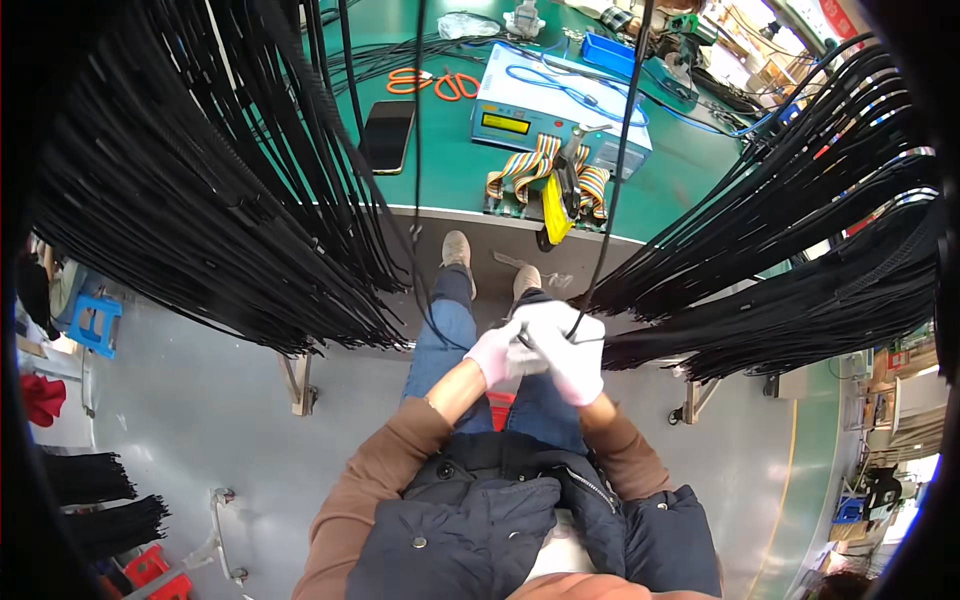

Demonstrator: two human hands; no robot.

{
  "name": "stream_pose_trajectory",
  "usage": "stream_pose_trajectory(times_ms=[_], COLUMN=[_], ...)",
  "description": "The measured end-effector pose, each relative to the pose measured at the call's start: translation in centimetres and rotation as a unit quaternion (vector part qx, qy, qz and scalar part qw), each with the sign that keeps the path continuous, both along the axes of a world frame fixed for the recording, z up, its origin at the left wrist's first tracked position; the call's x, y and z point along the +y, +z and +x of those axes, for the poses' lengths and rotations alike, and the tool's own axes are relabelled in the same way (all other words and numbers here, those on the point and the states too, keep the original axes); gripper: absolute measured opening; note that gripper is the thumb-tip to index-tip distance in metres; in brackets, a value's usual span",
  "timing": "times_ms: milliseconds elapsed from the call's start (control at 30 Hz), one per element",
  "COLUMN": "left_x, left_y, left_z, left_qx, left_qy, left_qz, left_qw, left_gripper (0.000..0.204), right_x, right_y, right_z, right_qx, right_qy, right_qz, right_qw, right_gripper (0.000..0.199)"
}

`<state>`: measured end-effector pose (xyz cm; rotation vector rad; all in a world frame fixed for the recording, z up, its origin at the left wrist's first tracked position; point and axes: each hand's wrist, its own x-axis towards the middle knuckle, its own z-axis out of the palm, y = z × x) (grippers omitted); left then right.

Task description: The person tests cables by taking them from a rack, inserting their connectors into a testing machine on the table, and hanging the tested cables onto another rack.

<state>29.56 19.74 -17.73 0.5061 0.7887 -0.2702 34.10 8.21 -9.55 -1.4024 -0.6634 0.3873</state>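
Observation:
In white gloves, my two hands meet over my lap, just in front of the bench edge. My right hand (567, 350) is closed around a thin black cable (606, 235), which hangs down into it from above. My left hand (497, 356) presses against the right one with its fingers drawn together. Another thin black cable (418, 150) drops on the left and curves in toward the left hand. What lies between the fingers is hidden by the gloves. A blue-and-white test box (500, 121) with a small lit display stands on the bench beyond, with striped ribbon cables (530, 165) at its front.
Thick bundles of black cables hang left (200, 200) and right (800, 270). The green bench (440, 190) bears a phone (387, 137), orange-handled scissors (457, 86) and a blue tray (607, 52). A yellow-wrapped tool (556, 208) overhangs its edge. A blue stool (95, 322) stands left.

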Motion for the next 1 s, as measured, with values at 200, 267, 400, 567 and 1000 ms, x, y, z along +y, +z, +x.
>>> stream_pose_trajectory(times_ms=[200, 267, 400, 567, 1000], left_x=[-0.9, -1.1, -1.8, -3.2, -0.1], left_y=[-1.0, -1.3, 1.3, 2.1, 1.2], left_z=[1.6, 1.4, -0.3, -0.4, 1.9], left_qx=[-0.157, -0.204, -0.215, -0.278, -0.350], left_qy=[0.059, 0.077, 0.039, 0.102, 0.192], left_qz=[0.236, 0.315, 0.297, 0.476, 0.575], left_qw=[0.957, 0.924, 0.930, 0.828, 0.714], left_gripper=[0.033, 0.037, 0.040, 0.051, 0.051], right_x=[-3.6, -3.8, -3.8, -0.4, 2.3], right_y=[2.2, 1.0, -2.4, -5.2, -4.0], right_z=[-1.2, 1.1, 3.2, 5.9, 5.3], right_qx=[-0.285, -0.522, -0.330, -0.084, -0.071], right_qy=[0.210, 0.146, -0.035, -0.035, -0.078], right_qz=[-0.171, -0.279, -0.242, -0.117, -0.072], right_qw=[0.919, 0.793, 0.912, 0.989, 0.992], right_gripper=[0.025, 0.030, 0.023, 0.020, 0.015])
